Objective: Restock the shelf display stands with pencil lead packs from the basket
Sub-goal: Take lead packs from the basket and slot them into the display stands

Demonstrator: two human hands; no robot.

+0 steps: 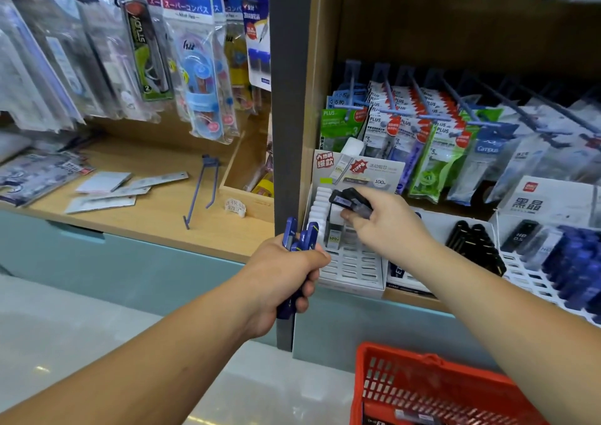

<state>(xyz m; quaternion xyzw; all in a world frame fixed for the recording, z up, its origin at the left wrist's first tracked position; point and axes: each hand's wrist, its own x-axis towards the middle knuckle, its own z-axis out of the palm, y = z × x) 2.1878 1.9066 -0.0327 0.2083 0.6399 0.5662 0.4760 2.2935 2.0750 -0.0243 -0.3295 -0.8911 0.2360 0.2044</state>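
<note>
Gripping a bunch of blue packs (294, 237), the left hand (279, 275) is curled tight around them, just in front of the grey post (289, 99). The right hand (390, 226) pinches dark packs (349, 201) between thumb and fingers (how many is hard to tell), held just over the white stand (354, 262) on the shelf. White packs (320, 205) fill that stand's back left rows. Black packs (471, 242) stand in the next stand to the right. The red basket (422, 379) sits low at right, below the right forearm.
</note>
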